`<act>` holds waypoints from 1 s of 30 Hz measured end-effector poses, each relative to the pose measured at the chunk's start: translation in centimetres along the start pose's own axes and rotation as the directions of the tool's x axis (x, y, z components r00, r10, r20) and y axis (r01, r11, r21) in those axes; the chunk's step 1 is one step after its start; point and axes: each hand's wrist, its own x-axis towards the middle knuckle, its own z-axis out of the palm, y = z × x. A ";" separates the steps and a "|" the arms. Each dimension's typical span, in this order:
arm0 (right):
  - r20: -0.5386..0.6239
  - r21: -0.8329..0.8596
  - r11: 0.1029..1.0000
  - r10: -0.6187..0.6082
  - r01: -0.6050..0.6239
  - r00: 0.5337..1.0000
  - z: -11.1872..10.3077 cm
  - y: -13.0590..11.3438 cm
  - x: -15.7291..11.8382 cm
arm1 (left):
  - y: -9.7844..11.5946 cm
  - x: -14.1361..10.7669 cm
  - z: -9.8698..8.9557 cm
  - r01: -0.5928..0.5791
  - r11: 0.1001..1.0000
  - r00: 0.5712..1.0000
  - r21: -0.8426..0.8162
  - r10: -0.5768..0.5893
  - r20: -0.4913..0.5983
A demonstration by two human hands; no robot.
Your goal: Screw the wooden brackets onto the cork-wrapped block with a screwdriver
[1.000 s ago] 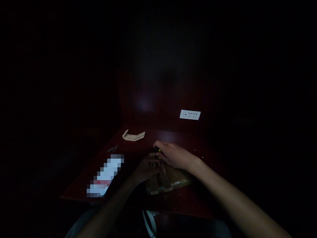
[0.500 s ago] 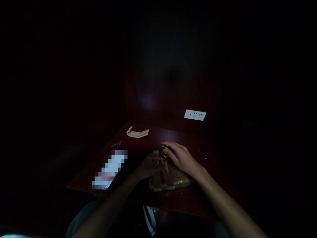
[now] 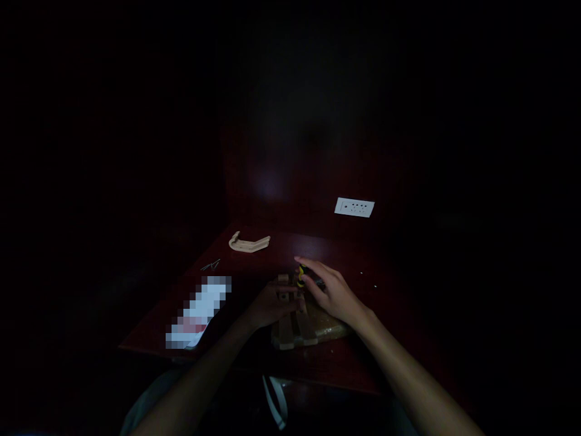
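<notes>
In dim light, my right hand (image 3: 333, 290) grips a small yellow-and-black screwdriver handle (image 3: 301, 275) between thumb and fingers. Just below it, my left hand (image 3: 272, 306) has its fingers against a light wooden piece (image 3: 306, 327), close to the lower end of the tool. Whether those fingers pinch the wood, the tool or something smaller is too dark to tell. Another wooden part (image 3: 285, 332) lies alongside, and both rest on a brownish, shiny wrapped slab (image 3: 329, 329) on the dark red table (image 3: 245, 357).
A curved wooden piece (image 3: 249, 244) lies at the back left of the table. Several thin screws or nails (image 3: 211, 265) are nearer, above a bright blurred phone-like object (image 3: 197, 312). A white socket plate (image 3: 354, 207) is on the wall. A white strap (image 3: 276, 402) hangs below the table edge.
The view has shifted slightly. The yellow-and-black handle looks turned and sits a little higher between my right fingers. My left hand stays at the wooden pieces.
</notes>
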 end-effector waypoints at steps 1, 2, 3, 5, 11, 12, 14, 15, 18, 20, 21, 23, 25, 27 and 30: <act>0.000 0.000 1.000 0.004 -0.004 1.000 0.1 0.1 0.1 | 0.0 0.0 0.0 0.004 1.000 1.000 -0.001 -0.004 0.000; -0.001 0.000 1.000 0.006 -0.006 1.000 0.1 0.3 0.2 | 0.0 0.0 0.0 0.011 1.000 1.000 0.001 -0.011 0.000; -0.002 -0.003 1.000 0.006 -0.006 1.000 0.2 0.4 0.3 | -0.1 0.1 0.1 0.016 1.000 1.000 0.007 -0.015 -0.005; -0.007 -0.007 1.000 0.008 -0.008 1.000 0.3 0.6 0.5 | -0.2 0.1 0.1 0.021 0.999 1.000 0.026 -0.021 -0.021; -0.029 0.003 0.999 0.039 -0.039 0.999 0.4 1.0 0.6 | 0.0 0.0 -0.1 -0.025 0.999 0.999 0.041 0.024 0.035; -0.029 0.021 0.999 0.041 -0.041 0.999 0.4 0.9 0.6 | 0.0 0.0 -0.1 -0.044 0.998 0.998 0.040 0.043 0.044; -0.007 0.081 0.996 0.048 -0.047 0.999 0.5 0.8 0.6 | 0.0 0.0 -0.1 -0.058 0.998 0.998 0.033 0.057 0.042; 0.012 0.113 0.992 0.050 -0.051 0.999 0.5 0.8 0.6 | 0.0 0.0 -0.1 -0.049 0.998 0.998 0.029 0.048 0.030; 0.039 0.151 0.987 0.057 -0.062 0.998 0.6 0.8 0.6 | -0.2 0.1 0.0 -0.010 1.000 1.000 0.019 0.011 -0.013; 0.017 0.131 0.989 0.066 -0.068 0.998 0.6 1.0 0.5 | -0.2 0.1 0.1 -0.003 1.000 1.000 0.013 0.004 -0.022; 0.004 0.121 0.990 0.073 -0.073 0.997 0.7 1.1 0.5 | -0.2 0.1 0.1 0.001 1.000 1.000 0.010 -0.001 -0.024; -0.022 0.106 0.991 0.085 -0.082 0.996 0.7 1.4 0.5 | -0.1 0.1 0.1 0.011 1.000 1.000 0.001 -0.011 -0.025; -0.045 0.095 0.992 0.089 -0.085 0.995 0.8 1.7 0.5 | -0.1 0.1 0.1 0.005 1.000 1.000 -0.009 -0.005 -0.024; -0.062 0.091 0.992 0.092 -0.086 0.994 0.8 1.9 0.5 | -0.2 0.1 0.1 -0.014 1.000 1.000 -0.012 0.014 -0.019; -0.064 0.095 0.992 0.092 -0.086 0.994 0.8 1.9 0.5 | -0.6 0.2 0.1 -0.025 1.000 0.999 0.002 0.025 -0.027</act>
